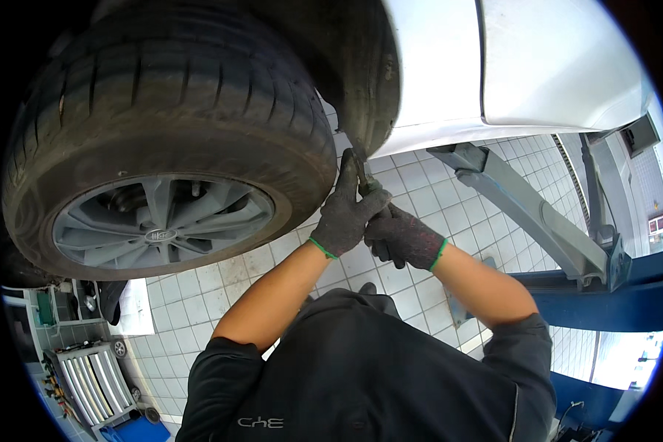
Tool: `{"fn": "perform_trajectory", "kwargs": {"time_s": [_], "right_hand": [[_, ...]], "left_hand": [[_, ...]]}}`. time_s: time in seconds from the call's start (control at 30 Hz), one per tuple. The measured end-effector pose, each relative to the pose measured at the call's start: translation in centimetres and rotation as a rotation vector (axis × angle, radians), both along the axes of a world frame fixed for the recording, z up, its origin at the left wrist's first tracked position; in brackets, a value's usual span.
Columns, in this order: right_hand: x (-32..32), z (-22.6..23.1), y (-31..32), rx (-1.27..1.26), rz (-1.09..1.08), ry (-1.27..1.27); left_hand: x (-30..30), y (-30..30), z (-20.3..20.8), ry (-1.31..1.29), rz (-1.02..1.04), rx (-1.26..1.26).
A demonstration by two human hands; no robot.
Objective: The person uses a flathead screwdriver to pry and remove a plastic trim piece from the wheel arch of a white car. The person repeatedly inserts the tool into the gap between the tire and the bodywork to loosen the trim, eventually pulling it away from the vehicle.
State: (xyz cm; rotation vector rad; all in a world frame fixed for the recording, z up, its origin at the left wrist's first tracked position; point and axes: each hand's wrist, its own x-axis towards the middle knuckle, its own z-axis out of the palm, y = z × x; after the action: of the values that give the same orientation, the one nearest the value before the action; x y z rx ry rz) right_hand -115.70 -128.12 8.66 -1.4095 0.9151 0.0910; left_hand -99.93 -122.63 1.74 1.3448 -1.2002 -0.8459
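Both my hands wear dark work gloves with green cuffs and meet just below the rear end of the wheel arch liner (379, 88). My left hand (348, 211) is closed at the thumb around a dark, slim object (366, 179), its index finger pointing up along the liner's lower end. Close against it on the right, my right hand (404, 237) is curled into a fist. What its fingers grip is hidden, and the slim object's kind cannot be made out. Left of my hands hangs a car wheel (160, 236) with a black tyre and grey spoked rim.
White car body panels (442, 74) extend above and to the right. A grey lift arm (530, 214) reaches under the sill from a blue lift base (604, 295). At the lower left stands a tool cart (96, 383). Pale floor tiles (199, 295) lie below.
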Motion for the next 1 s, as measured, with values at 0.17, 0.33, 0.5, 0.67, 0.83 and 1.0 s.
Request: {"fn": "perform_trajectory", "kwargs": {"time_s": [0.17,0.33,0.5,0.67,0.83,1.0], "right_hand": [[-0.9,-5.3,-1.3,-0.643,0.172,-0.103],[3.1,-12.9,-4.7,-1.288,0.118,-0.332],[7.3,-14.7,-6.9,-1.404,0.128,-0.389],[8.8,-16.3,-10.4,-0.944,0.192,-0.150],[5.9,-14.2,-6.8,-1.369,0.215,-0.242],[0.6,-5.9,-2.3,-0.997,0.606,0.130]], "left_hand": [[-0.3,-0.5,0.0,-0.058,-0.058,0.040],[-0.1,-2.1,-0.4,-0.134,0.052,-0.050],[-0.2,-3.5,-2.9,-0.188,0.220,-0.095],[-0.3,-4.4,-3.7,-0.331,0.253,-0.030],[-0.2,-2.8,-1.4,-0.108,0.152,-0.044],[-0.5,-1.4,1.4,-0.054,0.051,0.013]]}}
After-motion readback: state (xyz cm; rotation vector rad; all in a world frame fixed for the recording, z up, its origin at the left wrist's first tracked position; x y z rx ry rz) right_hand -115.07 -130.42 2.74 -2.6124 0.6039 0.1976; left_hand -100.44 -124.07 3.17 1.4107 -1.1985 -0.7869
